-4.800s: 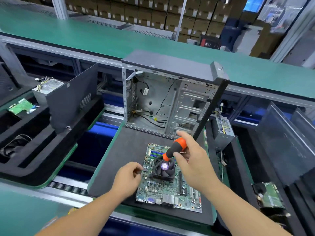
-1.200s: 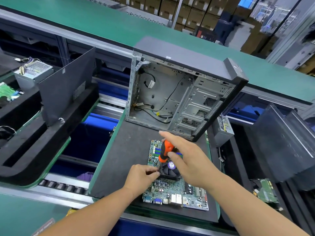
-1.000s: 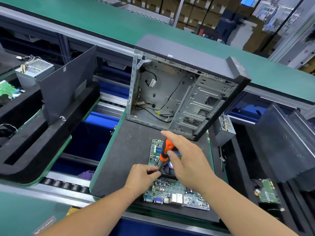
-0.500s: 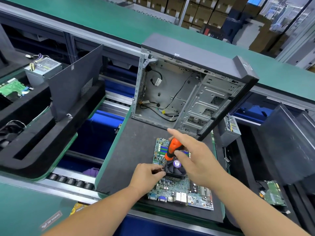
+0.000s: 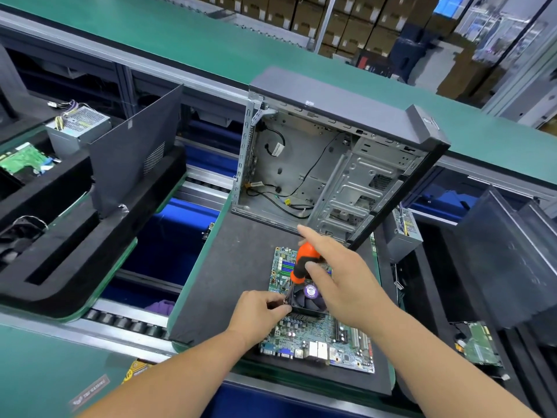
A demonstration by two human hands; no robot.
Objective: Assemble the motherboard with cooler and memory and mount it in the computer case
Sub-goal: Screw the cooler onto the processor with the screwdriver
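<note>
A green motherboard (image 5: 304, 336) lies flat on a dark mat (image 5: 238, 273). A black cooler (image 5: 309, 300) with a fan and purple hub sits on it. My right hand (image 5: 337, 279) grips an orange-handled screwdriver (image 5: 303, 260), its shaft pointing down at the cooler's left corner. My left hand (image 5: 260, 310) pinches at that same corner, steadying the shaft's tip. Behind the mat stands an open computer case (image 5: 325, 164) with loose black cables inside. Whether memory sticks sit in the slots is hidden by my right hand.
A dark side panel (image 5: 132, 152) leans in a black foam tray (image 5: 69, 245) at left, beside a power supply (image 5: 78, 128) and a green board (image 5: 24, 161). Another power supply (image 5: 404, 230) and dark panels (image 5: 506, 254) stand at right. A roller conveyor (image 5: 126, 321) runs below.
Since 4.8 s ago the screwdriver went from the fan's top to the cooler's left corner, and my left hand closed in on it. Over the last second both hands stay put.
</note>
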